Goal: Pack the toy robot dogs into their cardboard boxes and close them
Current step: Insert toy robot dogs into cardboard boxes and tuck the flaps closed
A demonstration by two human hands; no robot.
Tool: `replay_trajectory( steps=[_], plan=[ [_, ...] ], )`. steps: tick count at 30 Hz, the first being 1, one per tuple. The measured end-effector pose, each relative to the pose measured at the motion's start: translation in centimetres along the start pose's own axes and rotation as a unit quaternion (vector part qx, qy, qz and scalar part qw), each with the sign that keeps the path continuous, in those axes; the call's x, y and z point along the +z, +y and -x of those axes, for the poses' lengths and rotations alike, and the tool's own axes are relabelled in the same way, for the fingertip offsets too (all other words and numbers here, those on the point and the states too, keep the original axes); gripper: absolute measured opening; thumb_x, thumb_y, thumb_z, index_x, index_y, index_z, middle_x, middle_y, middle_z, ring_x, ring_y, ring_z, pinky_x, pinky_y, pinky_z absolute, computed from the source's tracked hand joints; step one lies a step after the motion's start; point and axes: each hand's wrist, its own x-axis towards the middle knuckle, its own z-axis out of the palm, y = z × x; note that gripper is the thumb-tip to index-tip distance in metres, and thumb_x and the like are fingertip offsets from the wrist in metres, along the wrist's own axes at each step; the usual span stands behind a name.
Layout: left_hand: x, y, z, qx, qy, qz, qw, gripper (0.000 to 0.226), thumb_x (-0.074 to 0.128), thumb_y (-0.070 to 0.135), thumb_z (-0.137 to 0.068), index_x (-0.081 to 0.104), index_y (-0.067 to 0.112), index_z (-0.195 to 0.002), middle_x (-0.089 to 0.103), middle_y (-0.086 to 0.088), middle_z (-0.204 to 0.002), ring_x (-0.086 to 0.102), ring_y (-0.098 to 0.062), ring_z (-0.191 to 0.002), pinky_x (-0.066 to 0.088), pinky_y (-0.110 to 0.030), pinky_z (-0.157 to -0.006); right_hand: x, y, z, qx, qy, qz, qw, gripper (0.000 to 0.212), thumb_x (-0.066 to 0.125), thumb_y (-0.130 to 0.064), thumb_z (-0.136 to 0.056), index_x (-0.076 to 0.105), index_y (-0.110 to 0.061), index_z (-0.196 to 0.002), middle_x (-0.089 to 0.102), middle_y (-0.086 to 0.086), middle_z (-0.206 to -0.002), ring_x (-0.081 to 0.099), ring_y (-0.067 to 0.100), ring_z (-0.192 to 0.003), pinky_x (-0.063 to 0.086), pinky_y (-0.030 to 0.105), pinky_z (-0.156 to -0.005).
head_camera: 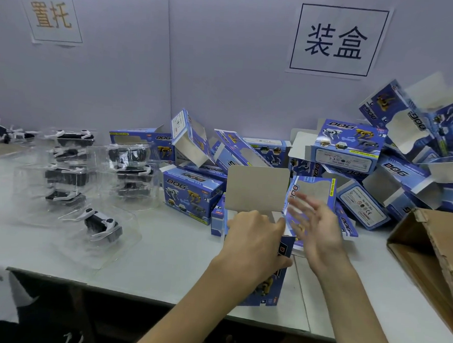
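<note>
Across the far side, at twelve o'clock, a pale wall (226,73) carries paper signs (337,40). Below it your white table (162,255) runs the full width. From one to three o'clock a heap of blue boxes (353,165) lies jumbled against the wall, many with flaps open. At three o'clock a brown carton (432,253) stands open at the table's right end. At nine to ten o'clock, toy robot dogs in clear trays (68,177) are stacked, with one front tray (102,226) lying apart, nearer you. Dead centre, near the table's front edge, is the held box (268,293), its grey flap (257,189) upright; what is inside cannot be seen. Your left hand (253,239) grips that box, fingers curled over its open end. Your right hand (317,230) holds nothing, its fingers spread and blurred, just beside the box at three o'clock.
</note>
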Motion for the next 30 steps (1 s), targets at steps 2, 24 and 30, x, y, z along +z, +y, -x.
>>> replay_trajectory(
  steps=[2,24,30],
  plan=[
    [-0.1,0.0,-0.1,0.0,-0.005,0.0,1.0,0.07,0.053,0.065,-0.09,0.044,0.019,-0.142,0.067,-0.008,-0.1,0.062,-0.028,-0.096,0.043,-0.031,-0.069,1.6,-2.4,-0.7,-0.111,0.026,0.096,0.989,0.024,0.044,-0.019,-0.101,0.068,-0.022,-0.103,0.069,0.005,-0.118,0.061,0.014,-0.107,0.043,0.032,-0.092],
    [-0.9,-0.6,-0.8,-0.021,-0.069,0.088,0.994,0.064,0.062,0.064,-0.084,0.056,0.027,-0.135,0.039,-0.019,-0.146,0.057,-0.028,-0.083,0.032,-0.028,-0.063,11.2,-5.6,-8.4,-0.145,-0.19,0.706,0.667,0.101,0.006,-0.079,-0.089,0.058,-0.005,-0.134,0.054,0.018,-0.139,0.051,0.034,-0.126,0.037,0.044,-0.094],
    [-1.1,-0.2,-0.8,-0.039,-0.095,0.088,0.991,0.063,0.062,0.064,-0.084,0.053,0.033,-0.137,-0.004,-0.023,-0.162,0.064,-0.029,-0.094,0.031,-0.029,-0.065,10.5,-5.0,-8.4,-0.22,-0.181,0.708,0.646,0.099,0.001,-0.077,-0.089,0.065,-0.01,-0.123,0.065,0.014,-0.124,0.059,0.031,-0.113,0.042,0.045,-0.087]
  ],
)
